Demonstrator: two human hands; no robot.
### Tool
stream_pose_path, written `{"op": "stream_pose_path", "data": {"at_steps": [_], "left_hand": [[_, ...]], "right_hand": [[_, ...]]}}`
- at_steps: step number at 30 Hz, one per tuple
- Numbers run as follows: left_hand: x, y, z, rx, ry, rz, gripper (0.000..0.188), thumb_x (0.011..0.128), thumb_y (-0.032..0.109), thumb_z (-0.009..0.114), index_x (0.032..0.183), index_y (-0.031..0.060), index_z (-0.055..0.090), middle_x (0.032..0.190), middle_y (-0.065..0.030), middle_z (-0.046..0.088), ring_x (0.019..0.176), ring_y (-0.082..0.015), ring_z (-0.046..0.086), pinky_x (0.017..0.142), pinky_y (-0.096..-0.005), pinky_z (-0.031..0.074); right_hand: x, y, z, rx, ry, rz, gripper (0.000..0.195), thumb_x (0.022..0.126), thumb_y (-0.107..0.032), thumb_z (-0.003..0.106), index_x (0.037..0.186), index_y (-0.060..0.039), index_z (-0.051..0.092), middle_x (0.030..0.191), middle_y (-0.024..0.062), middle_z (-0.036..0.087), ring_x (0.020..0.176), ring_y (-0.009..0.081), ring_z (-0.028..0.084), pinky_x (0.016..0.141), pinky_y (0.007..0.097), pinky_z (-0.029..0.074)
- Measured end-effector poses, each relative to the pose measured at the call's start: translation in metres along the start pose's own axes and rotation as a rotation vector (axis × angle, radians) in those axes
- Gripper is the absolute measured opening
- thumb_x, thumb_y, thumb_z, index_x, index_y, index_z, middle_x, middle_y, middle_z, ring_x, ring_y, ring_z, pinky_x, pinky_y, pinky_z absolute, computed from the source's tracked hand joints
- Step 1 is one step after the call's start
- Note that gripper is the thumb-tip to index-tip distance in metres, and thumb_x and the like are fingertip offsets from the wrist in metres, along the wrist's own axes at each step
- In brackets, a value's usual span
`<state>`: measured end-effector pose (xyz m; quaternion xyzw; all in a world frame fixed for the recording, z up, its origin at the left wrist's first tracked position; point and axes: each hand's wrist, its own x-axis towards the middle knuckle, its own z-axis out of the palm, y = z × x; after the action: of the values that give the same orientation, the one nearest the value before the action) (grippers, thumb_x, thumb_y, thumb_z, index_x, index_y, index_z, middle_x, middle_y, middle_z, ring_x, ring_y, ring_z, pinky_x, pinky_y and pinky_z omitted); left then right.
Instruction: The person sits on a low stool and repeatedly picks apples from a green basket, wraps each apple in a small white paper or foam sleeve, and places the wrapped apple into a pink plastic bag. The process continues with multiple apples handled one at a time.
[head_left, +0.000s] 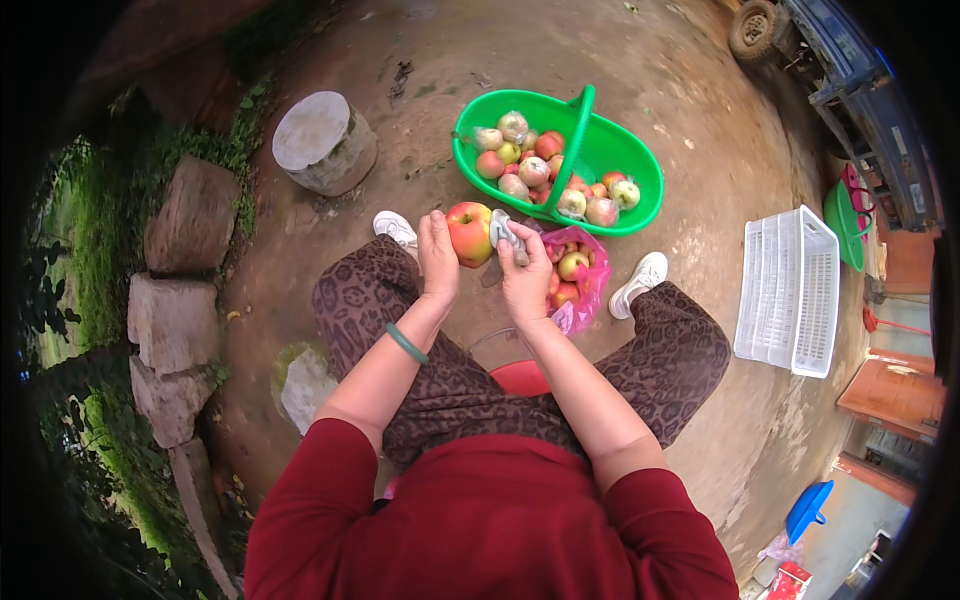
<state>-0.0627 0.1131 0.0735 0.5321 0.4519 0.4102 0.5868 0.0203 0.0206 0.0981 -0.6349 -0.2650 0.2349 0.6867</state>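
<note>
A large red-and-yellow apple (469, 234) rests against the fingers and palm of my left hand (439, 259), its stem hollow facing up. Pinched in my right hand (526, 274) is a crumpled piece of translucent plastic film (501, 227), which touches the apple's right side. Beyond my hands lies a green plastic basket (630, 154) with an arched handle. Several apples (534, 171) fill its bottom, some of them wrapped in clear film. Close to my right hand, a pink plastic bag (598, 279) gapes around several unwrapped apples (572, 265).
A red container (520, 377) with a wire handle sits between my legs, partly hidden. At left stand a round concrete block (324, 142) and a row of stone blocks (176, 322). A white plastic crate (787, 292) is at right, with a parked vehicle (855, 105) beyond.
</note>
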Motion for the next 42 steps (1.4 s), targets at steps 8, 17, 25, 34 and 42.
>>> {"op": "stream_pose_path", "data": {"at_steps": [8,17,25,34,42], "left_hand": [[-0.008,0.020,0.008,-0.398,-0.405,-0.119,0.051,0.090,0.046,0.058,0.121,0.0070,0.045,0.115,-0.0043,0.053,0.107,-0.0143,0.052,0.093,-0.0300,0.043],[-0.002,0.025,-0.010,-0.591,-0.473,-0.370,0.054,0.089,0.051,0.058,0.121,0.0086,0.048,0.118,-0.0050,0.055,0.112,-0.0162,0.052,0.099,-0.0355,0.040],[0.009,0.022,-0.031,-0.859,-0.355,-0.545,0.061,0.086,0.057,0.058,0.124,0.0092,0.051,0.122,-0.0072,0.056,0.114,-0.0226,0.052,0.103,-0.0430,0.038],[0.004,0.019,-0.025,-0.816,-0.410,-0.469,0.062,0.085,0.053,0.061,0.125,0.0063,0.050,0.122,-0.0081,0.056,0.113,-0.0210,0.055,0.099,-0.0380,0.045],[0.015,0.025,-0.033,-1.048,-0.403,-0.582,0.076,0.085,0.067,0.048,0.128,0.0046,0.046,0.124,-0.0212,0.052,0.117,-0.0382,0.050,0.099,-0.0589,0.039]], "right_hand": [[-0.001,-0.031,-0.010,-0.450,-0.063,-0.602,0.028,0.078,0.001,0.065,0.104,-0.0095,0.065,0.117,0.0128,0.062,0.109,0.0316,0.058,0.091,0.0381,0.048],[0.062,-0.013,-0.019,-0.200,-0.304,0.169,0.018,0.084,-0.004,0.063,0.101,-0.0056,0.067,0.087,0.0097,0.070,0.081,0.0154,0.066,0.074,0.0289,0.050],[0.032,0.020,-0.026,0.012,-0.083,0.251,0.019,0.084,-0.002,0.064,0.103,-0.0041,0.067,0.092,0.0050,0.070,0.084,0.0122,0.064,0.074,0.0272,0.050],[0.016,-0.033,0.016,-0.407,-0.251,-0.608,0.031,0.076,0.000,0.065,0.106,-0.0084,0.064,0.114,0.0124,0.063,0.106,0.0316,0.059,0.090,0.0393,0.048],[0.002,0.025,-0.044,-0.311,-0.150,0.286,0.026,0.079,-0.001,0.067,0.105,-0.0061,0.067,0.098,0.0120,0.069,0.089,0.0231,0.066,0.080,0.0302,0.051]]}}
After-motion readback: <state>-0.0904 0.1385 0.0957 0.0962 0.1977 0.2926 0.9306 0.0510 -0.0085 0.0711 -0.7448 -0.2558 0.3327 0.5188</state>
